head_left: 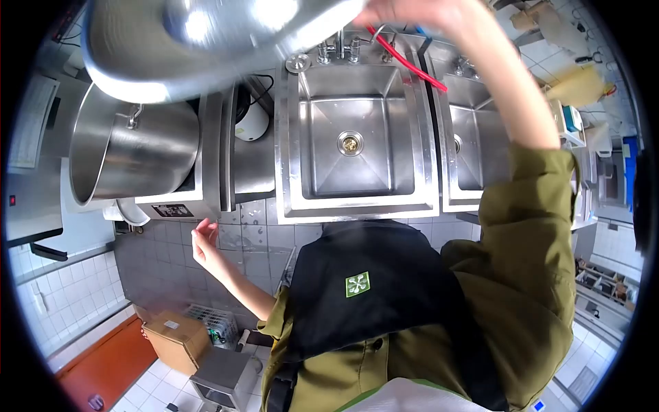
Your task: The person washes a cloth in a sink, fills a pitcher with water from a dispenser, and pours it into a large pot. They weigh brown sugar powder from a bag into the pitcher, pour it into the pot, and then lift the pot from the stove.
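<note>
A large, shiny round-edged metal piece (268, 41), a lid or a basin, fills the upper left and is smeared by motion. My right hand (405, 12) reaches up at the top edge, its fingers closed at the rim of this piece; part of the hand is cut off. Lower left, my left hand (205, 242) hangs loosely with fingers apart and slightly bent, holding nothing. It is nearest the front edge of the stand under a big steel stockpot (147, 147).
A steel sink (353, 199) lies in front of me, with a tap (340, 47) behind it. A second sink (473, 123) is to the right. A red hose (412, 66) hangs between them. A cardboard box (176, 341) stands on the lower left.
</note>
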The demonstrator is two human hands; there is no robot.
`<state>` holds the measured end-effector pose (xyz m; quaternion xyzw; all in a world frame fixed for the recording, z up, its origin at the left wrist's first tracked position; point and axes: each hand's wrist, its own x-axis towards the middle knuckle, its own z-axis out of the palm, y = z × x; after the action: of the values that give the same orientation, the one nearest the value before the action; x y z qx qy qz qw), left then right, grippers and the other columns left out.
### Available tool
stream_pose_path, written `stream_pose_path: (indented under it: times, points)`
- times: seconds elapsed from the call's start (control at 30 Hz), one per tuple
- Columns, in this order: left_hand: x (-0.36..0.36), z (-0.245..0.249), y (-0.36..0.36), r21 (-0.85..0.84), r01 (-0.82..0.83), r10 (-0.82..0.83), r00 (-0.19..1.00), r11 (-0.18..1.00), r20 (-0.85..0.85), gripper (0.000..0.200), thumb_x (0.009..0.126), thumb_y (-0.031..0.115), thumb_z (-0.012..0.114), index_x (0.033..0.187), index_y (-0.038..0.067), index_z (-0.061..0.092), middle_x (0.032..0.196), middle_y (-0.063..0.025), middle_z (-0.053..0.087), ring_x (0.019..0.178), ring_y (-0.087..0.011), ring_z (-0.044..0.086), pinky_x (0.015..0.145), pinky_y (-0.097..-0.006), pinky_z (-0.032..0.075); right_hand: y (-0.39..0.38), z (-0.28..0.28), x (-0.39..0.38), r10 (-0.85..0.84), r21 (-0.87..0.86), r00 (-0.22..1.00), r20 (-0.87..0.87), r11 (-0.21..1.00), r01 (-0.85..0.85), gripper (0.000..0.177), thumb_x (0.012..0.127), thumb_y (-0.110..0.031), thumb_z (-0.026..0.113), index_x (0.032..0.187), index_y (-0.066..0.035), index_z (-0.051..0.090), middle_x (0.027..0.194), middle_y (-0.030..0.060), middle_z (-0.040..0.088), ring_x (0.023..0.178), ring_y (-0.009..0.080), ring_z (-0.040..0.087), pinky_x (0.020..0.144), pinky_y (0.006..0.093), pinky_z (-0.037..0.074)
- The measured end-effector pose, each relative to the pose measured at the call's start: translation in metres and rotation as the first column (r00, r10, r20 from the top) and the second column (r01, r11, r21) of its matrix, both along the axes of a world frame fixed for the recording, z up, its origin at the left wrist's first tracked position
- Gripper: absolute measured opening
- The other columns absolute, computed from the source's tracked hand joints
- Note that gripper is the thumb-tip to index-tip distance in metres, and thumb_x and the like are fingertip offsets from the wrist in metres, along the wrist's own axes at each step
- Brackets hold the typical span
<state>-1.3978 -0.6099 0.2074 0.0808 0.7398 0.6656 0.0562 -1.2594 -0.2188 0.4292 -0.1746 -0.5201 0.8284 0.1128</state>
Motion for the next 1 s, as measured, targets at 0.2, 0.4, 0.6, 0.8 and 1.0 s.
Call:
stream_pose_path:
  times: [0.2,0.4,0.6,0.8,1.0]
  points:
    - [-0.009,-0.01,-0.005,-0.085,0.074,-0.072,0.997,0.994,0.027,0.037,0.091,0.032,0.038,0.094,0.002,0.059,0.079,-0.003,0.059,0.079,-0.0114,0.054,0.077,-0.0268,0.041,-0.058,-0.133,0.093,-0.01,-0.259,0.939,0.345,0.96,0.106,0.005,0.076,-0.012,0.051,0.072,-0.009,0.049,0.073,0.0008,0.055,0.061,0.0153,0.059,0.058,0.0341,0.053]
    - [-0.002,-0.012,-0.007,-0.134,0.086,-0.078,0.995,0.987,0.068,0.037,0.092,0.03,0.036,0.092,0.001,0.06,0.078,-0.0023,0.059,0.077,-0.0097,0.054,0.073,-0.0239,0.04,-0.093,-0.244,0.14,0.056,-0.636,0.903,0.427,0.728,0.256,0.018,0.072,-0.011,0.051,0.086,0.0,0.049,0.078,0.0163,0.058,0.068,0.0247,0.061,0.059,0.0313,0.053]
    - [0.012,-0.008,-0.014,-0.16,0.112,-0.091,0.987,0.981,0.132,0.036,0.092,0.028,0.036,0.093,0.001,0.06,0.078,-0.0026,0.059,0.077,-0.0102,0.054,0.072,-0.0237,0.04,-0.095,-0.389,0.125,-0.047,-0.812,0.895,0.443,0.403,0.423,0.044,0.072,-0.011,0.043,0.109,0.012,0.039,0.108,0.0349,0.044,0.087,0.0317,0.055,0.069,0.033,0.049]
    - [0.027,-0.004,-0.044,-0.321,0.084,-0.05,0.992,0.943,0.114,0.037,0.092,0.03,0.036,0.095,0.001,0.059,0.079,-0.0035,0.059,0.077,-0.0097,0.053,0.072,-0.0234,0.039,-0.074,-0.524,0.094,-0.037,-0.823,0.822,0.568,-0.06,0.566,0.054,0.072,-0.013,0.04,0.116,0.015,0.027,0.116,0.0346,0.036,0.081,0.0308,0.054,0.067,0.0368,0.05]
    - [0.031,0.006,-0.09,-0.323,-0.077,0.121,0.986,0.943,0.117,0.035,0.093,0.028,0.036,0.096,0.002,0.059,0.08,-0.0028,0.06,0.076,-0.0094,0.053,0.071,-0.0226,0.041,-0.083,-0.589,0.084,-0.094,-0.797,0.794,0.6,0.009,0.603,0.037,0.072,-0.01,0.039,0.1,0.015,0.043,0.106,0.0296,0.047,0.087,0.0348,0.053,0.071,0.0411,0.048]
